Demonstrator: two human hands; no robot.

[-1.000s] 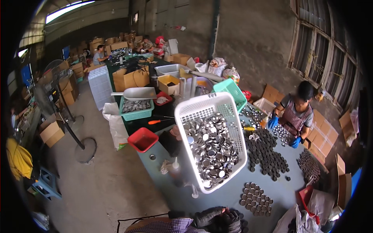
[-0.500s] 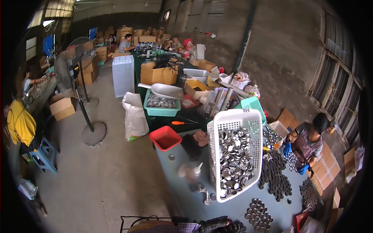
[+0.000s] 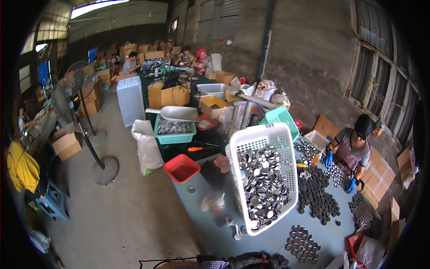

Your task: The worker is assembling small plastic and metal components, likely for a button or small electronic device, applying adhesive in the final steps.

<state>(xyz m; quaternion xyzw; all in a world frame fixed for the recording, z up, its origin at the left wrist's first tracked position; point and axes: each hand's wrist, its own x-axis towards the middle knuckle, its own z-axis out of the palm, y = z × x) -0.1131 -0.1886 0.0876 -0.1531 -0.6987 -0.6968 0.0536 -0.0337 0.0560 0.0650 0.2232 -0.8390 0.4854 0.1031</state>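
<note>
Neither of my hands shows clearly. At the lower edge lie a strip of checked cloth [image 3: 204,264] and a dark, bunched shape [image 3: 246,261] whose kind I cannot make out. Beyond them a tall white plastic basket [image 3: 293,170] stands on the blue-grey table [image 3: 201,204], heaped with shiny round metal caps [image 3: 264,184]. Right of the basket spreads a pile of dark round caps [image 3: 316,193]. A smaller group of dark caps with shiny rims [image 3: 303,244] lies nearer. Left of the basket are a small white-nozzled bottle [image 3: 219,201] and a single cap [image 3: 191,190].
A co-worker in blue gloves [image 3: 351,184] handles small shiny pieces at the table's right side. Farther off stand a red tray [image 3: 181,168], a green basket [image 3: 174,138] with a metal scoop [image 3: 179,114], an orange-handled screwdriver [image 3: 195,149], a white sack [image 3: 147,145] and a floor fan [image 3: 105,170].
The view has shifted, so most of the scene sits farther left. The co-worker's head and blue-gloved hands have moved slightly. The basket and the piles of caps stay in place on the table.
</note>
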